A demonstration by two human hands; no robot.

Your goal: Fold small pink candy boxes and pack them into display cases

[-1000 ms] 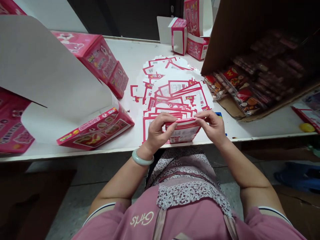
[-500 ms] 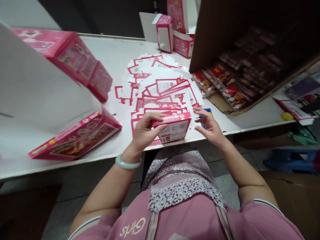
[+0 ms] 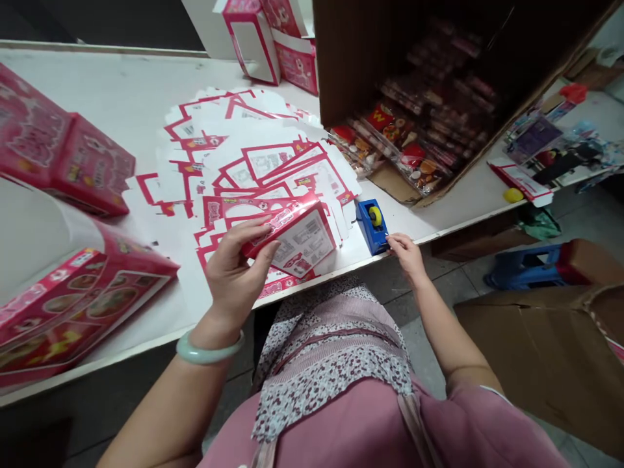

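Observation:
My left hand grips the left end of a pink box, which is tilted with its white printed face toward me. At the table's front edge stands a blue tape dispenser with a yellow-centred roll. My right hand is at the dispenser's front end, thumb and fingers pinched together at its cutting edge. Whatever lies between those fingertips is too small to make out. Behind the held box, flat pink and white cartons are spread in an overlapping pile.
A large cardboard box holding packaged goods lies open at the back right. Pink boxes stand at the left, and others at the back. A blue stool and a brown carton are on the floor at the right.
My right hand has moved from beside the pink box to the tape dispenser and closed its fingers. The box in my left hand has tilted. The view has shifted to the right.

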